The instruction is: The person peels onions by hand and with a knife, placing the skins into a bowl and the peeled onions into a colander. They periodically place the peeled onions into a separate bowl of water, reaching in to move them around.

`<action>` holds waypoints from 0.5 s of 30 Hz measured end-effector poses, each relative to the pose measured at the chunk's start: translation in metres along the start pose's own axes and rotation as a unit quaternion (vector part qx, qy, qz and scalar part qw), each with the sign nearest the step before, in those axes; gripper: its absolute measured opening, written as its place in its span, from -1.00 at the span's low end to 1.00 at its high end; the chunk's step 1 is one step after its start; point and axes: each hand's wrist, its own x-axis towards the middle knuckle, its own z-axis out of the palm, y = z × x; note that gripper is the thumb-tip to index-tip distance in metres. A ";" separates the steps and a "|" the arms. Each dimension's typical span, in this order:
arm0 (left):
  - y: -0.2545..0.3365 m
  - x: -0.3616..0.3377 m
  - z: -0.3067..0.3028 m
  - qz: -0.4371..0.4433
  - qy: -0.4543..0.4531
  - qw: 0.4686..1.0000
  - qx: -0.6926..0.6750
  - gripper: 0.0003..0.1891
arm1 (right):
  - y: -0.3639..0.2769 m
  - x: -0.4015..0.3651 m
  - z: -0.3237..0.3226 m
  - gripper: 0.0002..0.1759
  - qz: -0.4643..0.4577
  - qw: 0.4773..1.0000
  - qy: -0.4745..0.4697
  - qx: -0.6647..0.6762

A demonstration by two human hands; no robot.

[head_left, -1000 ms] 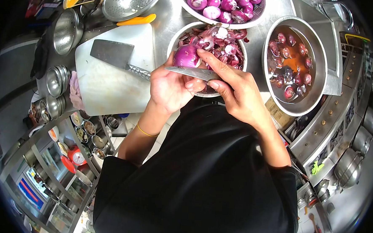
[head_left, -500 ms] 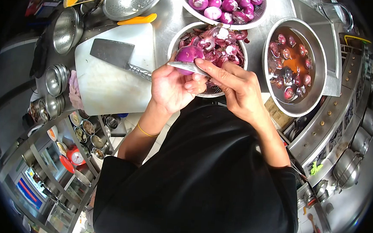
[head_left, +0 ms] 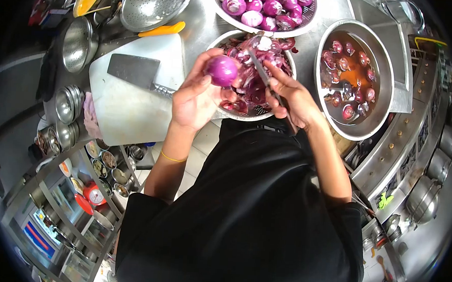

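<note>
A smooth purple onion (head_left: 221, 70) is held in the fingers of my left hand (head_left: 191, 96). My right hand (head_left: 295, 100) grips a small knife (head_left: 260, 67), its blade pointing up and to the left, apart from the onion. Below both hands is a perforated metal colander (head_left: 293, 68) full of onion skins (head_left: 242, 97). Whole purple onions (head_left: 272, 7) fill another colander (head_left: 314, 23) at the top. To the right, several onions (head_left: 348, 112) sit in reddish liquid in a metal bowl (head_left: 318, 89).
A white cutting board (head_left: 130, 110) on the left carries a cleaver (head_left: 132, 71). Beyond it lies a yellow-handled tool (head_left: 163, 29) near a large strainer (head_left: 154, 7). Nested bowls (head_left: 79, 44) stand at the far left. A sink (head_left: 380, 34) is behind the bowl of liquid.
The knife has moved off the onion, to the right, and now points upward. My left hand has shifted slightly left with the onion, whose purple side shows more fully.
</note>
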 end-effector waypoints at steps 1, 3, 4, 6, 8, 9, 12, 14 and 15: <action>0.003 0.003 -0.002 0.023 0.019 0.999 0.027 -0.52 | 0.003 0.002 -0.004 -0.37 0.026 0.999 -0.018 0.015; 0.012 0.008 -0.012 0.048 0.057 0.994 0.076 -0.58 | 0.008 0.000 -0.005 -0.34 0.017 0.991 0.027 -0.127; 0.018 0.016 -0.013 0.074 0.060 0.987 0.131 -0.68 | 0.008 -0.004 -0.003 -0.33 -0.001 0.970 0.057 -0.235; 0.031 0.036 -0.016 0.128 0.089 0.958 0.242 -0.78 | 0.039 0.004 -0.021 -0.26 -0.270 0.770 0.146 -0.559; 0.045 0.071 -0.019 0.170 0.063 0.938 0.295 -0.87 | 0.017 -0.021 -0.001 -0.23 -0.134 0.738 0.121 -0.650; 0.053 0.090 -0.019 0.147 0.097 0.894 0.412 -0.87 | 0.009 -0.029 0.005 -0.24 -0.143 0.729 0.114 -0.659; 0.056 0.162 -0.026 0.170 0.082 0.709 0.679 -0.80 | 0.012 -0.033 0.008 -0.25 -0.171 0.678 0.107 -0.707; 0.050 0.202 -0.023 0.224 0.042 0.572 0.788 -0.76 | 0.009 -0.033 0.017 -0.23 -0.123 0.645 0.122 -0.744; 0.045 0.219 -0.022 0.239 0.023 0.574 0.783 -0.72 | 0.013 -0.027 0.017 -0.20 -0.093 0.639 0.110 -0.755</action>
